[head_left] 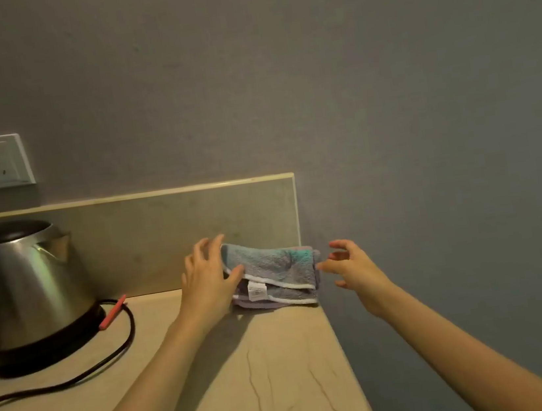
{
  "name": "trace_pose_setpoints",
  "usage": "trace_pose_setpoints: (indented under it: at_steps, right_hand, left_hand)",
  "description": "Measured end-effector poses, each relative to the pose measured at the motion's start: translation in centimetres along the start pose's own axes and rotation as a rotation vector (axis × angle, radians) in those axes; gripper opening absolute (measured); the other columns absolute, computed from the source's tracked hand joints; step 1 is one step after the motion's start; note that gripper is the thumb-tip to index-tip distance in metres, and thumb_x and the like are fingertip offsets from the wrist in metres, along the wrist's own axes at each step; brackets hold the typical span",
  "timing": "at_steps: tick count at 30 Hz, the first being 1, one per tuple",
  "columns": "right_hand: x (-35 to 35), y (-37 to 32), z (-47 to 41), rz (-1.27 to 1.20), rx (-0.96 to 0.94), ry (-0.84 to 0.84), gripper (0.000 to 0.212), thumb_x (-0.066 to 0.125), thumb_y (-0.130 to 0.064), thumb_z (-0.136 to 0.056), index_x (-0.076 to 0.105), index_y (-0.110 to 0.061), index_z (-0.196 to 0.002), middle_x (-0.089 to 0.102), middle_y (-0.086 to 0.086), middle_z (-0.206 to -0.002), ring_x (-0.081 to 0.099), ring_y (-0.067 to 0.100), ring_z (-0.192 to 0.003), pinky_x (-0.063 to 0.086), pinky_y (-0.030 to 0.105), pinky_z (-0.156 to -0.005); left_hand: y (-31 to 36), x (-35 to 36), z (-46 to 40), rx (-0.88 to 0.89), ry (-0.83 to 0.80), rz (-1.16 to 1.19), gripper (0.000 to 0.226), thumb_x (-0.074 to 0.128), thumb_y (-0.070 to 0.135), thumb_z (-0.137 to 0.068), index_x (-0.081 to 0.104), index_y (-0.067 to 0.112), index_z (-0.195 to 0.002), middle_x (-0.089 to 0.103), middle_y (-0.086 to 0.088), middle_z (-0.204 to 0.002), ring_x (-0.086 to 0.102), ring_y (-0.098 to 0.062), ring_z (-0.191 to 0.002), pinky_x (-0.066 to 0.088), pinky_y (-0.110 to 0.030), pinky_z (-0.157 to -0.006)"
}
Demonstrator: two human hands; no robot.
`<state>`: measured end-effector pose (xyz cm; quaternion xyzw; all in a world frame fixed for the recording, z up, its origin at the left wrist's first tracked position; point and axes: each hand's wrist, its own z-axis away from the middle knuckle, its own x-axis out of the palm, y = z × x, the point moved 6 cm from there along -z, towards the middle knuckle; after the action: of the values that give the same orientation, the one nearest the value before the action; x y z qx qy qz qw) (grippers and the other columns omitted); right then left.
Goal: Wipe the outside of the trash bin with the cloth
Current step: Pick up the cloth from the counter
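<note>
At counter corner: folded grey-teal cloth (pixel 273 274), white-edged, white tag showing.

Grey-teal cloth (pixel 272 269), white-striped

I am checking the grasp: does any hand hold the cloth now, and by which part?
The left hand touches the left end of the cloth, thumb on its front, but no closed grip shows. The right hand is open beside the right end.
</note>
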<state>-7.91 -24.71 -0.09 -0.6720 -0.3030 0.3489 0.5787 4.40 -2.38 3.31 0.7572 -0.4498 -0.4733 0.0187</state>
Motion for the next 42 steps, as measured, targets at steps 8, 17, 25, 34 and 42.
trace_pose_setpoints:
  at_steps: [8, 17, 25, 34, 42]
  right_hand:
    - [3.7, 1.6, -1.2, -0.126, 0.112, -0.111, 0.061, 0.075, -0.012, -0.078, 0.046, -0.009, -0.132, 0.066, 0.003, -0.111, 0.064, 0.015, -0.091, 0.049, 0.028, -0.075]
    - [2.8, 0.4, 0.2, -0.321, 0.033, -0.072, 0.041, 0.066, 0.010, -0.077, 0.054, -0.001, -0.115, 0.065, 0.018, -0.104, 0.067, 0.025, -0.081, 0.055, 0.030, -0.063]
    - [-1.3, -2.3, 4.2, -0.647, -0.037, -0.180, 0.043, 0.057, 0.018, -0.076, 0.055, -0.004, -0.112, 0.069, 0.017, -0.093, 0.070, 0.027, -0.075, 0.059, 0.032, -0.060]
    - [-10.5, -4.1, 12.1, -0.764, -0.179, -0.262, 0.053, 0.057, 0.013, -0.065, 0.060, -0.008, -0.114, 0.072, 0.011, -0.093, 0.070, 0.024, -0.079, 0.060, 0.033, -0.066]
    - [-22.5, -0.5, 19.4, -0.833, -0.043, -0.083, 0.042, 0.059, 0.001, -0.065, 0.061, -0.006, -0.107, 0.069, 0.013, -0.089, 0.068, 0.024, -0.075, 0.058, 0.032, -0.067]
  left_hand:
    - [-1.5, 2.9, 1.1, -0.075, -0.248, 0.286, 0.083, 0.054, 0.045, -0.090, 0.000, 0.027, -0.151, 0.025, -0.005, -0.151, 0.031, -0.022, -0.135, 0.030, -0.032, -0.104]
    - [-2.3, 1.8, 0.8, -0.172, -0.106, 0.550, 0.025, 0.054, 0.030, -0.094, 0.045, 0.017, -0.112, 0.056, -0.006, -0.119, 0.056, -0.024, -0.109, 0.048, -0.038, -0.088]
    - [2.1, -0.5, 2.4, -0.087, -0.091, 0.827, 0.055, 0.075, 0.037, -0.073, 0.040, 0.036, -0.116, 0.048, 0.007, -0.124, 0.054, -0.010, -0.108, 0.052, -0.020, -0.078]
    - [13.4, 1.1, 8.9, 0.011, -0.393, 1.139, 0.093, 0.086, 0.046, -0.054, 0.046, 0.019, -0.133, 0.067, 0.001, -0.120, 0.061, -0.015, -0.113, 0.050, -0.021, -0.084]
    - [24.5, 6.4, 16.2, -0.026, -0.319, 1.276, 0.062, 0.081, 0.024, -0.066, 0.056, 0.023, -0.123, 0.069, 0.001, -0.116, 0.063, -0.016, -0.110, 0.052, -0.024, -0.084]
